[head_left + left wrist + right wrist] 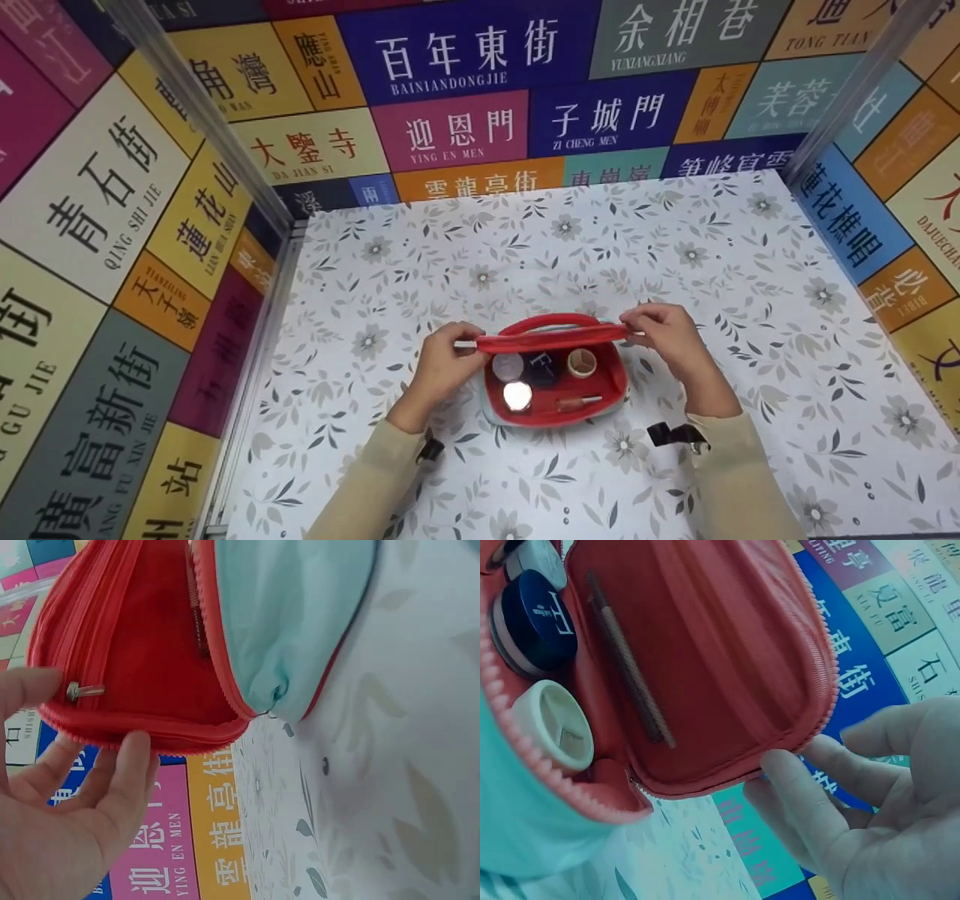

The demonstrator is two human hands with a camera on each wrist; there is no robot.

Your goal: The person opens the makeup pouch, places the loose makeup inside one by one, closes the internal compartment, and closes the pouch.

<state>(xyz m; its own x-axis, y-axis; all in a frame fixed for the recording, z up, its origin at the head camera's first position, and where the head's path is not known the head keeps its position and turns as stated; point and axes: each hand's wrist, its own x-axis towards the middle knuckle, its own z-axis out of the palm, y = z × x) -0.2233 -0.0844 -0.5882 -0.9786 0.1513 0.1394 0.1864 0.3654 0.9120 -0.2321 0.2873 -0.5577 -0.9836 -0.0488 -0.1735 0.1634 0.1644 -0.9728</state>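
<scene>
A red-lined makeup bag with a pale blue outside lies with its lid raised. My left hand pinches the lid's left end, thumb by a zipper pull and fingers behind the edge. At the right end, my right hand touches the rim with its fingertips; its thumb stands apart from the lid in the right wrist view. Inside sit a dark round jar, a pot with a three-part top, two more round containers and a small tube. A thin brown pencil leans along the lining.
The bag rests on a table covered with a floral cloth. Panels printed with large characters enclose the back and both sides. Dark straps show at both sleeve cuffs.
</scene>
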